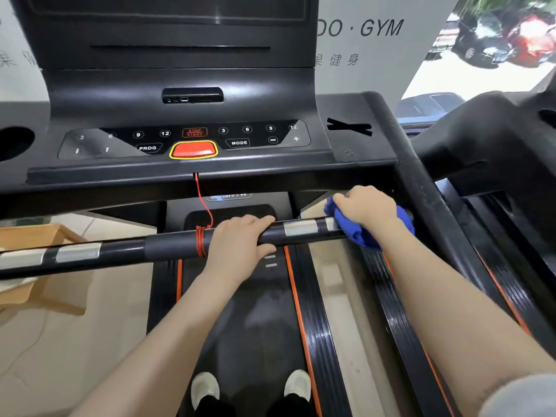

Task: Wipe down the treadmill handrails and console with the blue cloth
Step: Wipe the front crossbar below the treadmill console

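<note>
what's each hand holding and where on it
Right hand grips the bunched blue cloth from above, at the handrail's right end. Left hand grips the handrail mid-bar.

1. We see the console screen (168,7) only in part; the top edge cuts it off.
2. The blue cloth (365,233) is mostly covered by the right hand (365,206), so we cannot tell how it is folded.
3. The handrail (168,245) runs out at the left edge, and its right end is hidden under the cloth.
4. The left hand (237,242) hides the bar beneath its palm.
5. The cup holder (15,142) is clipped by the left edge.
6. Cars outside the window (496,40) are blurred.
7. Our shoes (296,383) are partly cut off at the bottom edge.
8. The leftmost keypad numerals (81,137) are too faint to read surely.
</note>
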Tool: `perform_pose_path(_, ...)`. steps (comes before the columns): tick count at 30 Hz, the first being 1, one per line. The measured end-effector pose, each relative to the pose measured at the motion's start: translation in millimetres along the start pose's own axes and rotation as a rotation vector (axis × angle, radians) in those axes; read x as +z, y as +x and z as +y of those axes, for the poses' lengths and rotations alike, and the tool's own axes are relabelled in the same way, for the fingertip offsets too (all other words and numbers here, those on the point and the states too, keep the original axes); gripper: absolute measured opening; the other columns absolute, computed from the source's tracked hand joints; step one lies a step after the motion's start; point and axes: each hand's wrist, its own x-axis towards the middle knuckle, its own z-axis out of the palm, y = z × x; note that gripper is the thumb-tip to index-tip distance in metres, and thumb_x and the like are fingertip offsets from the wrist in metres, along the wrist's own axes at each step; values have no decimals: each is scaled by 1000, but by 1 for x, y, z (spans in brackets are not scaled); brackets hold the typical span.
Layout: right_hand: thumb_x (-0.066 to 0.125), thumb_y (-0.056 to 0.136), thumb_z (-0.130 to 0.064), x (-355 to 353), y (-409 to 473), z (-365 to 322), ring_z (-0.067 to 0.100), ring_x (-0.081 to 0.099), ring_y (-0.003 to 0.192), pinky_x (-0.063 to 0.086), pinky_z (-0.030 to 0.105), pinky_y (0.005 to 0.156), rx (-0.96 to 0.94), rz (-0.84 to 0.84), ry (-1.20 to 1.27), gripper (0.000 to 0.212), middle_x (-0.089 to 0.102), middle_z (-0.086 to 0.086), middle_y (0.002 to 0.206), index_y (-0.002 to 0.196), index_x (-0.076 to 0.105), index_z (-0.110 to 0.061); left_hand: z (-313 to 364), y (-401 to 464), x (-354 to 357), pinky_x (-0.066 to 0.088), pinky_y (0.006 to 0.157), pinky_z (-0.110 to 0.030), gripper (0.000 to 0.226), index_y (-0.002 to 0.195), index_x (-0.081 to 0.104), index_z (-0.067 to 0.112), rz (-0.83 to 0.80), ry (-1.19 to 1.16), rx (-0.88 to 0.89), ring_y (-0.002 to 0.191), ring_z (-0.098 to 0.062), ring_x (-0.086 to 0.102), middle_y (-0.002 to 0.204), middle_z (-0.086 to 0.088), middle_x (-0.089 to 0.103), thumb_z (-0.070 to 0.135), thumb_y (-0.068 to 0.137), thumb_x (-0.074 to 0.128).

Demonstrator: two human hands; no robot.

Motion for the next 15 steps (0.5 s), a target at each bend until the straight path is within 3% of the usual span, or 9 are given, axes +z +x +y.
perform_pose_path(3, 34, 92, -39, -3, 10, 13, 29, 50, 84, 36, 32, 73, 27, -4, 33, 45, 63, 15, 104, 101, 65, -10, 2, 1, 0, 35, 96, -32, 54, 138, 40, 30, 13, -6, -18, 115, -21, 51, 129, 3, 55, 45, 87, 55)
perform_pose_path(6, 31, 93, -33, 1, 4, 5, 30, 48, 80, 34, 33, 73, 9, 55, 74, 41, 63, 14, 97, 91, 63, -8, 4, -1, 1, 35, 95, -32, 54, 137, 42, 29, 41, -7, -38, 114, -21, 52, 127, 3, 57, 44, 87, 56)
perform_pose_path(10, 29, 89, -30, 34, -36, -24, 30, 56, 69, 30, 34, 67, -190, 416, 38, 34, 65, 7, 73, 67, 51, -16, 8, -1, 0, 33, 99, -33, 54, 136, 43, 30, 29, -6, -105, 117, -20, 50, 128, 3, 57, 42, 87, 58)
perform_pose_path(12, 34, 83, -33, 45, -53, -37, 24, 52, 59, 36, 33, 66, -249, 489, 66, 31, 57, 0, 60, 63, 52, -17, 14, 2, -2, 31, 101, -34, 53, 136, 42, 30, -17, 8, -164, 119, -22, 49, 128, 1, 55, 40, 87, 59)
perform_pose_path(15, 37, 81, -37, 51, -55, -35, 20, 49, 57, 40, 31, 67, -333, 551, 99, 32, 54, -4, 58, 67, 59, -19, 26, 6, -6, 29, 103, -36, 54, 136, 41, 29, -94, 63, -265, 121, -24, 47, 129, -3, 54, 40, 87, 58)
